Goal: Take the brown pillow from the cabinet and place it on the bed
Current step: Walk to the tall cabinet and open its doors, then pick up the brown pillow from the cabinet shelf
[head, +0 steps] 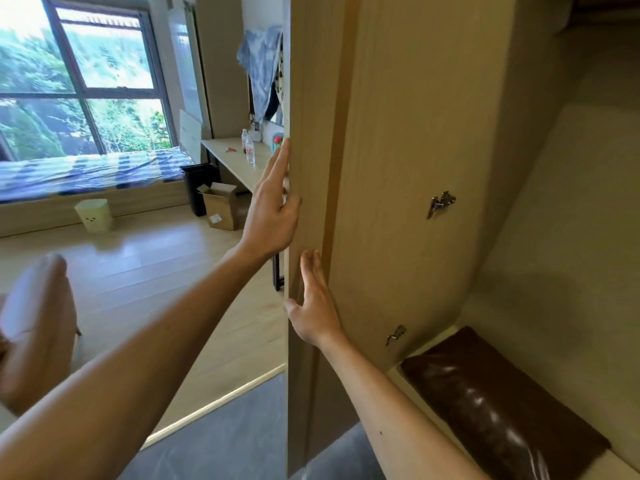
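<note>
Head camera shows the first step of the task: the cabinet door (311,168) is being handled, and the pillow is not yet touched. The door stands swung out with its thin edge toward the camera, so the inside of the cabinet (571,202) is visible at the right. I judge the person is opening the door wider, but from one picture I cannot tell if it moves outward or back.

The left hand (273,216) is at the outer side of the door edge. Its fingers are stretched and slightly spread, with the fingertips pointing up along the edge, and the thumb seems to wrap around the edge. It holds nothing else. The right hand (313,306) lies flat on the inner face of the door, lower down, with the fingers together and extended and the thumb apart at the door's edge. It presses the panel and does not grip anything.

The brown pillow (502,403) lies on the low shelf inside the cabinet, at the lower right, glossy like leather, well apart from both hands. The bed (86,171), with a blue striped cover, stands under the window across the room.

Next, I think both hands must leave the door, reach down into the cabinet and take the pillow by its two ends, then carry it across the floor to the bed.
</note>
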A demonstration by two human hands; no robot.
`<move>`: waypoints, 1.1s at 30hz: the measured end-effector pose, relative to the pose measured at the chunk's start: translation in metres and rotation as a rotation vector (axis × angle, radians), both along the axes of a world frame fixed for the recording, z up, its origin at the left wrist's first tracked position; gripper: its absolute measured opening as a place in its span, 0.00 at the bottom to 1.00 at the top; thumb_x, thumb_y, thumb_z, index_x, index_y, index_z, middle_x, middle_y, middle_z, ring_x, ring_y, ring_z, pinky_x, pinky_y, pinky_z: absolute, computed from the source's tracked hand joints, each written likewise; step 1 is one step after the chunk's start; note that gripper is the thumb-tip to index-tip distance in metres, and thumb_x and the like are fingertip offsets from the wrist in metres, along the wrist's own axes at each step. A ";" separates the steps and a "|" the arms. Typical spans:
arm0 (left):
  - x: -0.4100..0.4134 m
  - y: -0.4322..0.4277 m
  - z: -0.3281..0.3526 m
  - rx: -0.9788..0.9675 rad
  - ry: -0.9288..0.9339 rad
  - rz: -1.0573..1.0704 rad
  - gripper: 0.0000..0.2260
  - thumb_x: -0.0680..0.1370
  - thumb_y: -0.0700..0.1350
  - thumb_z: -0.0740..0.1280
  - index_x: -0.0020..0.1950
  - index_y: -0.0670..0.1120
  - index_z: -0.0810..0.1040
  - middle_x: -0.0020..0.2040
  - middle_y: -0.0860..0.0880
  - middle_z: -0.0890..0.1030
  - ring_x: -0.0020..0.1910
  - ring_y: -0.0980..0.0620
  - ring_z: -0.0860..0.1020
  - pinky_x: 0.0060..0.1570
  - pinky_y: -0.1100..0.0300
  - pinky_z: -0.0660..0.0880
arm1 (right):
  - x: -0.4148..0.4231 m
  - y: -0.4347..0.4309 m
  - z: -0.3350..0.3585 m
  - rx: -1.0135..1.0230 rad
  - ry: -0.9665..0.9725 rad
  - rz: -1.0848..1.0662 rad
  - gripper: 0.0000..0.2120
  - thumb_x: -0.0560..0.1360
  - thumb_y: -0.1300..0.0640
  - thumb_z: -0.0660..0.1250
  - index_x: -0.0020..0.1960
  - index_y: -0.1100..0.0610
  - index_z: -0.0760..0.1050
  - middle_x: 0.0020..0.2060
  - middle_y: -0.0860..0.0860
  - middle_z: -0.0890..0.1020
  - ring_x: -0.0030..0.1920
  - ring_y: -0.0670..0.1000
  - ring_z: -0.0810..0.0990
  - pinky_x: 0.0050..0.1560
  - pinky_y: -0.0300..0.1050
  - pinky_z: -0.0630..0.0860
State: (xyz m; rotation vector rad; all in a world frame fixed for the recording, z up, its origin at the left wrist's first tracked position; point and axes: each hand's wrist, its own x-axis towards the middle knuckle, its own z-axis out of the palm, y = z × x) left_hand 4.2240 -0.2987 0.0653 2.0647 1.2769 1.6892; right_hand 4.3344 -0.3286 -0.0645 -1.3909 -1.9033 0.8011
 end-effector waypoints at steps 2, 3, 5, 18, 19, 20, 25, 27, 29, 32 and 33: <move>-0.012 0.012 0.001 -0.014 0.003 -0.011 0.31 0.81 0.42 0.57 0.85 0.44 0.54 0.84 0.45 0.62 0.81 0.41 0.66 0.70 0.35 0.73 | -0.010 0.012 -0.002 -0.004 -0.022 0.008 0.43 0.83 0.55 0.66 0.85 0.47 0.38 0.84 0.45 0.36 0.84 0.50 0.39 0.83 0.54 0.46; -0.017 0.018 0.002 -0.025 0.003 -0.021 0.31 0.81 0.43 0.57 0.85 0.45 0.54 0.84 0.46 0.62 0.81 0.42 0.65 0.69 0.35 0.74 | -0.014 0.017 -0.003 -0.003 -0.033 0.008 0.44 0.83 0.54 0.66 0.85 0.48 0.37 0.84 0.45 0.36 0.84 0.49 0.38 0.84 0.55 0.46; -0.027 0.028 0.004 -0.048 -0.003 -0.043 0.31 0.82 0.41 0.57 0.85 0.47 0.53 0.85 0.47 0.62 0.82 0.43 0.64 0.69 0.35 0.74 | -0.021 0.026 -0.007 0.000 -0.072 0.004 0.44 0.83 0.53 0.66 0.85 0.48 0.36 0.84 0.45 0.37 0.84 0.50 0.40 0.84 0.57 0.47; -0.040 0.064 0.003 -0.181 0.020 -0.034 0.38 0.81 0.40 0.61 0.86 0.49 0.44 0.84 0.44 0.61 0.79 0.35 0.66 0.74 0.35 0.69 | -0.033 0.067 -0.019 -0.011 -0.048 0.013 0.44 0.82 0.55 0.66 0.85 0.48 0.38 0.85 0.44 0.41 0.85 0.50 0.45 0.83 0.57 0.51; -0.035 0.062 0.002 -0.183 0.002 -0.014 0.38 0.81 0.40 0.61 0.86 0.48 0.45 0.84 0.43 0.61 0.80 0.37 0.65 0.75 0.36 0.68 | -0.030 0.067 -0.021 -0.008 -0.022 0.006 0.44 0.82 0.55 0.66 0.85 0.48 0.39 0.85 0.44 0.43 0.85 0.50 0.47 0.83 0.56 0.52; -0.028 0.059 -0.001 -0.176 -0.024 0.027 0.38 0.80 0.41 0.63 0.86 0.47 0.46 0.84 0.43 0.60 0.82 0.40 0.63 0.77 0.38 0.66 | -0.027 0.067 -0.023 -0.002 0.006 -0.010 0.43 0.82 0.55 0.66 0.85 0.48 0.40 0.85 0.44 0.45 0.85 0.50 0.48 0.83 0.52 0.53; 0.041 0.035 -0.025 0.084 -0.099 0.201 0.38 0.75 0.39 0.66 0.84 0.39 0.55 0.85 0.41 0.57 0.85 0.43 0.52 0.83 0.55 0.49 | 0.018 0.058 -0.036 0.013 0.109 -0.179 0.43 0.80 0.56 0.69 0.85 0.51 0.45 0.85 0.47 0.53 0.84 0.49 0.54 0.77 0.38 0.52; 0.078 0.030 -0.044 0.044 -0.067 0.105 0.38 0.76 0.38 0.67 0.84 0.39 0.55 0.85 0.41 0.57 0.85 0.43 0.52 0.83 0.47 0.51 | 0.051 0.051 -0.046 0.010 0.110 -0.261 0.43 0.80 0.55 0.70 0.85 0.52 0.46 0.85 0.48 0.54 0.84 0.49 0.55 0.77 0.39 0.53; 0.116 0.025 -0.065 -0.092 -0.017 -0.015 0.38 0.78 0.38 0.68 0.84 0.42 0.54 0.85 0.42 0.58 0.85 0.45 0.53 0.83 0.46 0.52 | 0.090 0.041 -0.059 0.001 0.107 -0.371 0.44 0.80 0.54 0.71 0.85 0.52 0.47 0.85 0.49 0.56 0.83 0.49 0.56 0.77 0.40 0.53; 0.168 0.018 -0.098 -0.292 0.057 -0.173 0.37 0.81 0.41 0.68 0.85 0.46 0.52 0.86 0.45 0.57 0.85 0.47 0.54 0.83 0.45 0.53 | 0.152 0.016 -0.082 -0.053 0.108 -0.540 0.43 0.80 0.51 0.72 0.85 0.49 0.49 0.84 0.48 0.58 0.82 0.50 0.59 0.78 0.43 0.57; 0.184 0.016 -0.109 -0.344 0.080 -0.211 0.37 0.81 0.42 0.69 0.85 0.46 0.52 0.86 0.46 0.57 0.85 0.47 0.55 0.83 0.44 0.54 | 0.172 0.006 -0.090 -0.070 0.122 -0.592 0.43 0.79 0.52 0.72 0.85 0.49 0.50 0.84 0.48 0.60 0.82 0.49 0.61 0.77 0.42 0.59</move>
